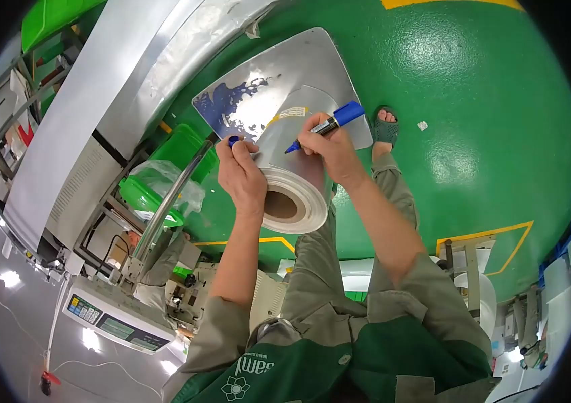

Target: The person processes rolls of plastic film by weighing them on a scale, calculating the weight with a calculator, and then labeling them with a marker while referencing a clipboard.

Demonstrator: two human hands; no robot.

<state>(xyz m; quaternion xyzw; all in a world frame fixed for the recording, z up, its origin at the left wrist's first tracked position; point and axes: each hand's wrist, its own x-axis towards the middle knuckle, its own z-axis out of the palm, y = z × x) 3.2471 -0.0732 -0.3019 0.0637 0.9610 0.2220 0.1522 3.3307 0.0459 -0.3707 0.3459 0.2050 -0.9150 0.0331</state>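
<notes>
A roll of silvery film [297, 164] with a brown cardboard core [281, 205] lies on a metal platform [319, 57]. My right hand [331, 151] grips a blue marker [347, 114] like a pen. Its uncapped blue tip points down at the film, close over the surface. On the roll's left side, my left hand [242, 171] pinches a small blue marker cap [233, 141] between thumb and finger, with the palm beside the roll's edge. A small label [292, 113] with yellow is on the film beyond my hands.
Left of the platform runs a metal pole [174, 195], beside green bins [181, 151] with clear plastic. A digital scale display [117, 324] stands at lower left. A long white sheet [90, 101] crosses the upper left. A sandaled foot [385, 127] is on the green floor [473, 101].
</notes>
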